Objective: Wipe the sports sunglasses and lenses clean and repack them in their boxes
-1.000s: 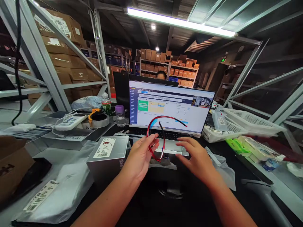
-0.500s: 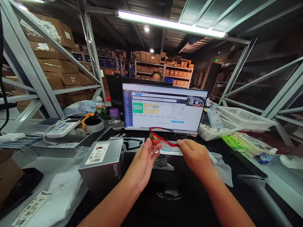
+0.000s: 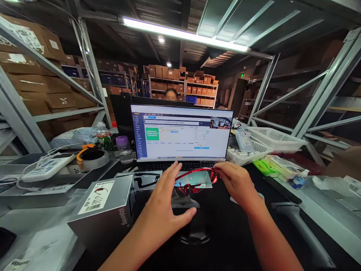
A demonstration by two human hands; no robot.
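Note:
A pair of red-framed sunglasses (image 3: 194, 182) hangs in front of the monitor. My right hand (image 3: 232, 180) pinches the glasses at their right end, near the hinge. My left hand (image 3: 169, 201) is open beside their left end, thumb and fingers spread apart; whether a fingertip touches the frame I cannot tell. To the left of my left hand stands a grey box (image 3: 105, 205) with a white product label on top. Behind that box a black glasses frame (image 3: 146, 180) shows on a printed card or box.
A monitor (image 3: 180, 137) stands behind a keyboard. At left are a tape roll (image 3: 93, 157) and a purple-capped bottle (image 3: 123, 149). At right are white baskets (image 3: 276, 137), a small spray bottle (image 3: 299, 180) and a grey handheld scanner (image 3: 304, 229). Someone sits beyond the monitor.
The sunglasses have turned so their lens faces me. My left hand has let go or loosened and spread its fingers; my right hand keeps its pinch. The view has shifted rightward.

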